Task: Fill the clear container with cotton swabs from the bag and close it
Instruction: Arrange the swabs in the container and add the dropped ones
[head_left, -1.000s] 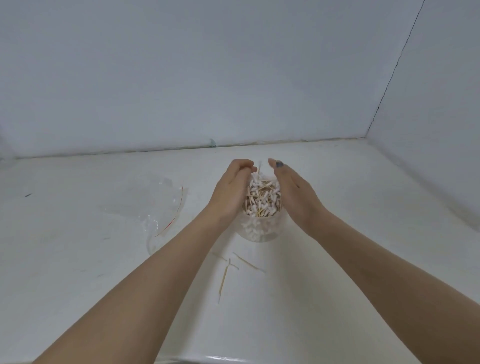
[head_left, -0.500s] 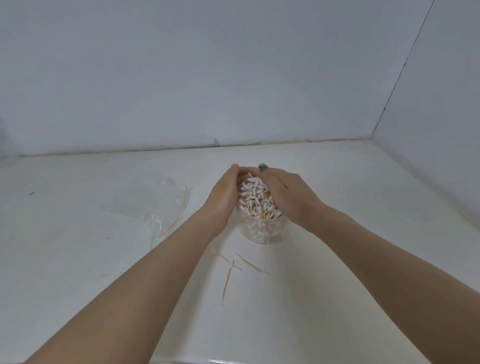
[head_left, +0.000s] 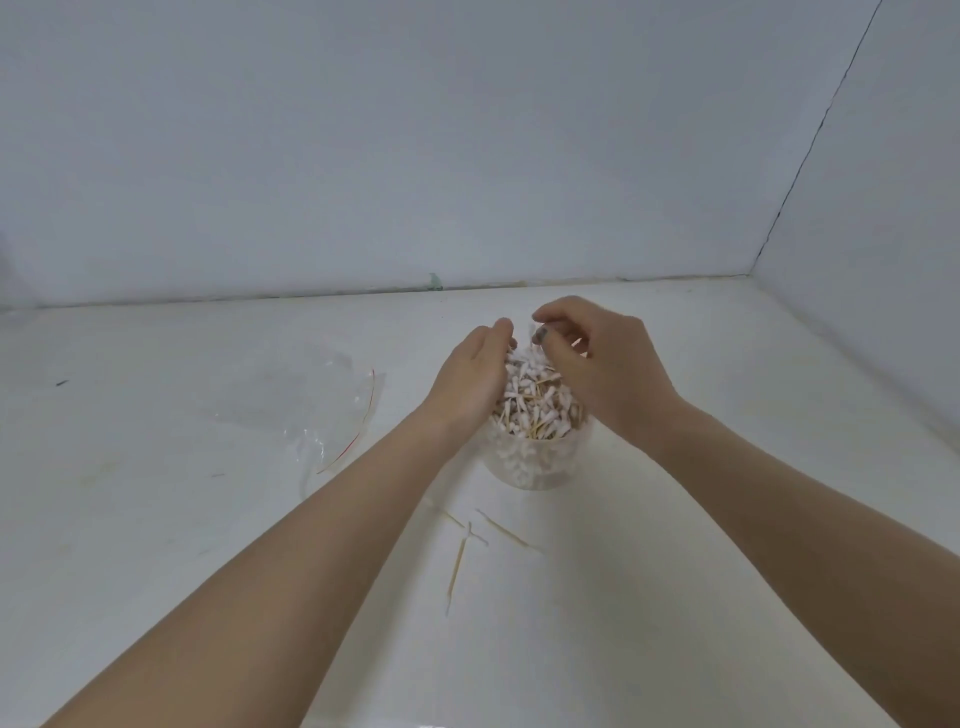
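Observation:
The clear container (head_left: 530, 467) stands upright on the white table, with cotton swabs (head_left: 535, 402) heaped above its rim. My left hand (head_left: 472, 379) rests against the left side of the heap, palm inward, fingers only slightly bent. My right hand (head_left: 608, 374) is over the heap's right side. Its thumb and bent index finger pinch the tips of the topmost swabs. The clear plastic bag (head_left: 311, 400) with a red seal strip lies flat and crumpled to the left. No lid is in view.
A few loose swabs (head_left: 460, 564) lie on the table (head_left: 156, 519) just in front of the container. White walls close off the back and the right side, meeting at a corner at the far right.
Both hands were apart beside the heap, then closed in over it. Now my right hand has lifted a little and pinches swabs at the top, while my left still presses the side.

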